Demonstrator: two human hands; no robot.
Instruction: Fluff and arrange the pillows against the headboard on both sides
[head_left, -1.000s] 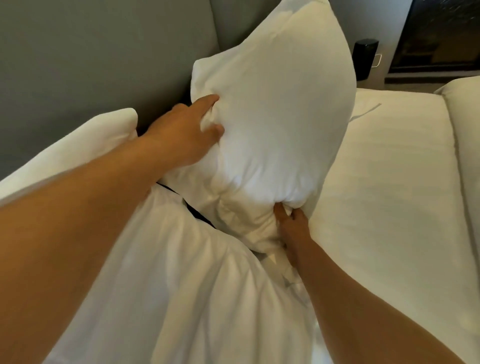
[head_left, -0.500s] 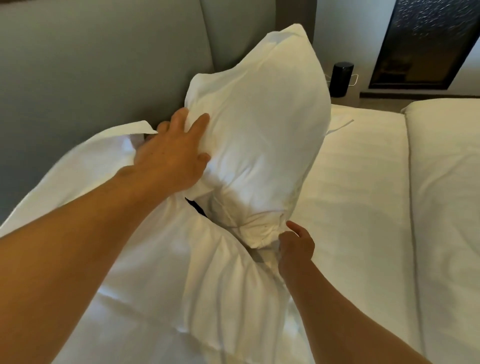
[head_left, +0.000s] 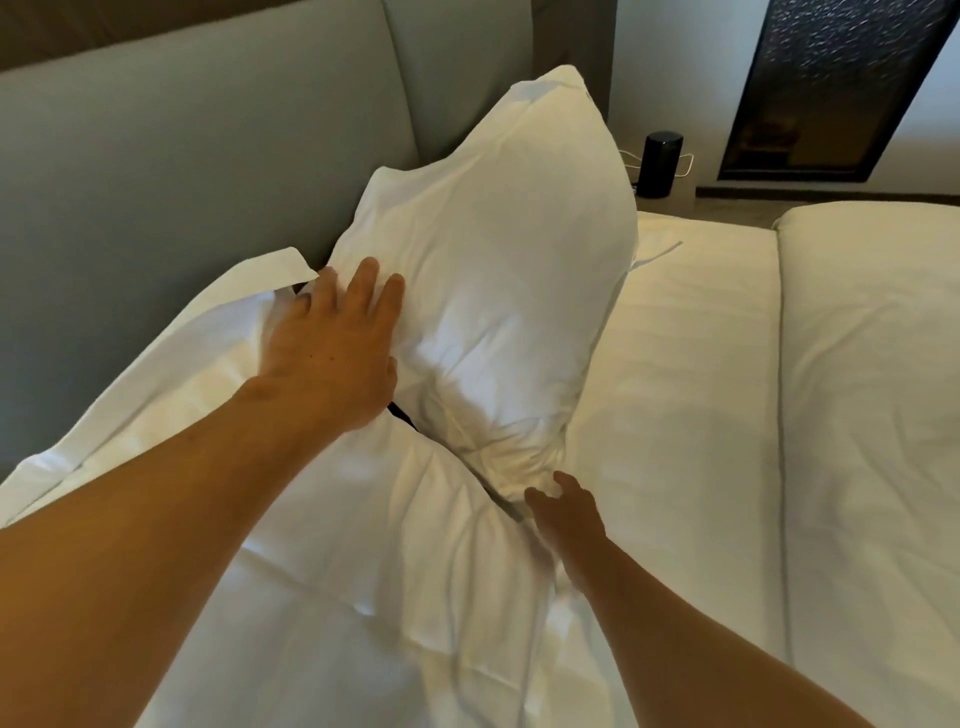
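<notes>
A plump white pillow (head_left: 498, 270) stands tilted on end against the grey padded headboard (head_left: 182, 145). My left hand (head_left: 332, 348) lies flat on its left lower side with the fingers spread. My right hand (head_left: 563, 512) sits at the pillow's bunched bottom corner, fingers loosely curled, touching or just off the cloth. A second white pillow (head_left: 291, 545) lies flat under my forearms, along the headboard.
The white striped bed sheet (head_left: 685, 395) stretches right of the pillows, and a folded white duvet (head_left: 872, 374) lies further right. A black cylinder speaker (head_left: 660, 163) with a cable stands on the floor past the bed, beside a dark framed panel (head_left: 831, 88).
The upright pillow has dropped lower and leaned back to the headboard. My left hand went from gripping its side to lying flat. My right hand let go of the bottom corner.
</notes>
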